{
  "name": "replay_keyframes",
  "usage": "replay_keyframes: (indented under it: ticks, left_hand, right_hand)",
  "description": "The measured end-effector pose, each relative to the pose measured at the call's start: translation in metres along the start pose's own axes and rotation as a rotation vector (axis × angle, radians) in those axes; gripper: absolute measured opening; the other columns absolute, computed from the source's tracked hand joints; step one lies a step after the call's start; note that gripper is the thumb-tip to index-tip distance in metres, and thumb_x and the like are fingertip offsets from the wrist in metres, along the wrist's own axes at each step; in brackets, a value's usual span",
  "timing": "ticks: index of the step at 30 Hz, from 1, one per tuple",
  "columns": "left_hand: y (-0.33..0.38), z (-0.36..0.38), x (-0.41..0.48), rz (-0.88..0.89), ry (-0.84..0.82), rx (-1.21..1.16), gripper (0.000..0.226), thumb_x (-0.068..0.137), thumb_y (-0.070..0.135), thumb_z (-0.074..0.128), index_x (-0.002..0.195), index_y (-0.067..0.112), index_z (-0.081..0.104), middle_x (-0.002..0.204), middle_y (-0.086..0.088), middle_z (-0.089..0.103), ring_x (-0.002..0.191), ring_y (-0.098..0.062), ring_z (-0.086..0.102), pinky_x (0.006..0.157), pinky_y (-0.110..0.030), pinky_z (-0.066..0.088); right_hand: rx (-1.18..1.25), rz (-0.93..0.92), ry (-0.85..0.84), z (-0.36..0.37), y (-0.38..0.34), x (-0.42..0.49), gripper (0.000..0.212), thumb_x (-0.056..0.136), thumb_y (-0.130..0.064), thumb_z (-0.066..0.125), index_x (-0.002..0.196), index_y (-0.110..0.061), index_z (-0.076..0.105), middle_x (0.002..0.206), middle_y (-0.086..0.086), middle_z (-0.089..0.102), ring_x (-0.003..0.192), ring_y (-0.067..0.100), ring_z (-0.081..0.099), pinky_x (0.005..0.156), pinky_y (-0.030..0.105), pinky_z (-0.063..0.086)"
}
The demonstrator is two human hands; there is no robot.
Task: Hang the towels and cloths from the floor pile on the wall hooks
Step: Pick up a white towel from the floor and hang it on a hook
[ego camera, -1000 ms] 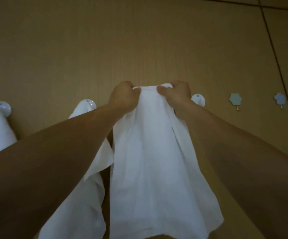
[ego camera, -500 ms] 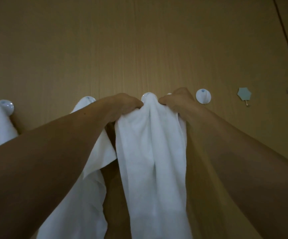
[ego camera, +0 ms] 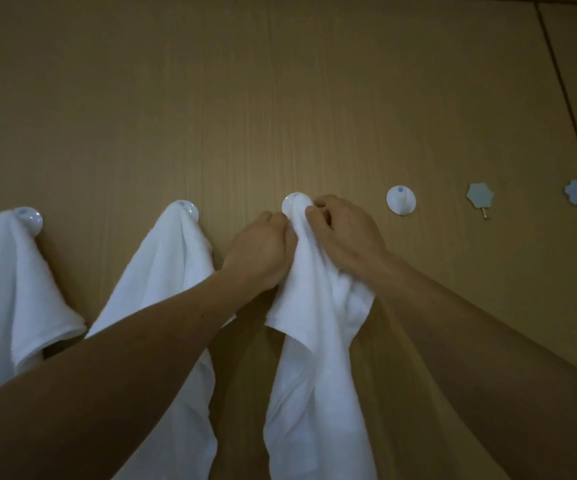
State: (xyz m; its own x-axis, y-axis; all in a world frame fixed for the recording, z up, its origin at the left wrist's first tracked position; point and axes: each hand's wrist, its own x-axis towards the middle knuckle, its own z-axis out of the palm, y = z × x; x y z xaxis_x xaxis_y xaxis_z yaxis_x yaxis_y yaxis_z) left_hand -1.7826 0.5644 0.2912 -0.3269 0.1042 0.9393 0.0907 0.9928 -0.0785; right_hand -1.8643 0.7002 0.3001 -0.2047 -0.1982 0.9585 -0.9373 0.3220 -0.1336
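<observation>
Head view: both hands point(ego camera: 344, 237) pinch white towel point(ego camera: 314, 358) hanging lengthwise down from hook point(ego camera: 292, 202).

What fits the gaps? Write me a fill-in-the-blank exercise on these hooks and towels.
1. Both hands, left hand and right hand, grip the white cloth towel at the ____ round white hook from the left.
2. Fully hung towels number ____.
3. The bare round white plastic hook lies to that towel's ____.

Answers: third; two; right
</observation>
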Motion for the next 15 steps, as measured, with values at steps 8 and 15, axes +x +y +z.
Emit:
replay_keyframes:
  ticks: [8,15]
  left_hand:
    - [0.016,-0.011,0.021,-0.294,-0.134,-0.142,0.018,0.082,0.024,0.065,0.082,0.015,0.049,0.068,0.009,0.046,0.058,-0.003,0.043,0.042,-0.013,0.031]
    - [0.024,-0.007,-0.001,-0.361,-0.232,-0.584,0.009,0.092,0.011,0.052,0.094,0.018,0.058,0.086,0.005,0.061,0.081,-0.011,0.060,0.062,-0.017,0.044]
  right_hand:
    - [-0.028,0.158,-0.222,-0.002,-0.004,0.011,0.045,0.078,-0.041,0.057,0.117,-0.020,0.057,0.104,0.001,0.063,0.089,0.019,0.062,0.076,0.038,0.054]
    - [0.407,0.468,-0.259,0.003,-0.016,-0.025,0.031,0.069,-0.054,0.055,0.064,-0.025,0.063,0.056,-0.011,0.060,0.056,0.011,0.060,0.070,0.036,0.047]
